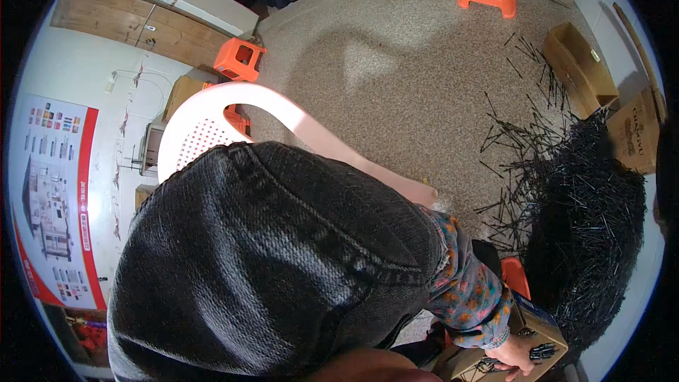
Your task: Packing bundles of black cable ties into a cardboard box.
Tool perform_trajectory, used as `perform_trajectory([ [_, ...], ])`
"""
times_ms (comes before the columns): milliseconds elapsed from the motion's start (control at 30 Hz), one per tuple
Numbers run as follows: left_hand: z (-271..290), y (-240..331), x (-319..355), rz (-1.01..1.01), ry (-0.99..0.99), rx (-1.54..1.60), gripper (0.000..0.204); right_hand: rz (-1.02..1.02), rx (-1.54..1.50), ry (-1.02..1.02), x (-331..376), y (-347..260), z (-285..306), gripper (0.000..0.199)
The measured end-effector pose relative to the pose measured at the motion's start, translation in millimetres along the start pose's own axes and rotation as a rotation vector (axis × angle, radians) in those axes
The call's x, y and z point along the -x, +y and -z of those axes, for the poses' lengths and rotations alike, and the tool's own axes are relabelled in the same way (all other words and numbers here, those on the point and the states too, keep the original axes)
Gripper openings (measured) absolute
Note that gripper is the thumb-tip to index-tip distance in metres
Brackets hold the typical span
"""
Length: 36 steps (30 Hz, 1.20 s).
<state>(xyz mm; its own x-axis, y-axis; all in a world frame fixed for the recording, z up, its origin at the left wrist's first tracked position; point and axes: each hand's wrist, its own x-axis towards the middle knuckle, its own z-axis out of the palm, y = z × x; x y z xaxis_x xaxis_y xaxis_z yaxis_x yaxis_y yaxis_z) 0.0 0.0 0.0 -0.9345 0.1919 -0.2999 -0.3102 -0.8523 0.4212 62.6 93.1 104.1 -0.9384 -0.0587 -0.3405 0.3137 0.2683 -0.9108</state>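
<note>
At the lower right my left hand [515,355] reaches down into an open cardboard box [555,329]. Its fingers are bent round a bundle of thin black sticks [543,351], whose ends stick out beside the hand. More black sticks show under the fingers in the box. A flowered sleeve [470,286] covers that forearm, and dark denim [269,255] at my shoulder fills the middle of the picture. My right hand is out of sight.
A large heap of black sticks [601,240] stands beyond the box, with loose ones strewn over the speckled floor [396,99]. Two cartons, a long one [580,71] and another [633,134], lie along the wall. Around me are a pink plastic chair [304,124] and orange stools [240,59].
</note>
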Motion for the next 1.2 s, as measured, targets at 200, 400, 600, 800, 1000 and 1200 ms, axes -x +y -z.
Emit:
perform_trajectory([
  [200,-11.5,34.4,46.0,-0.16,0.108,-0.15,0.026,-0.019,-0.115,-0.026,10.0,-10.5,-15.1,0.027],
  [400,-28.1,44.4,64.9,-0.134,0.146,-0.008,0.059,0.742,0.448,0.13,-16.1,47.1,37.2,0.028],
  [600,-15.2,65.7,79.2,-0.205,0.245,-0.129,0.012,-0.081,-0.292,-0.042,-23.4,0.2,5.4,0.019],
  [800,-19.4,47.4,66.5,-0.12,0.049,-0.073,0.015,-0.009,-0.326,0.041,-14.4,1.5,6.4,0.021],
  [1000,-15.9,44.5,62.6,-0.046,0.0,-0.076,0.016,0.002,-0.404,-0.025,-18.5,7.4,8.5,0.018],
  [1200,-8.8,39.6,64.8,-0.036,-0.023,-0.129,0.02,-0.001,-0.425,-0.063,-24.8,16.7,6.6,0.018],
])
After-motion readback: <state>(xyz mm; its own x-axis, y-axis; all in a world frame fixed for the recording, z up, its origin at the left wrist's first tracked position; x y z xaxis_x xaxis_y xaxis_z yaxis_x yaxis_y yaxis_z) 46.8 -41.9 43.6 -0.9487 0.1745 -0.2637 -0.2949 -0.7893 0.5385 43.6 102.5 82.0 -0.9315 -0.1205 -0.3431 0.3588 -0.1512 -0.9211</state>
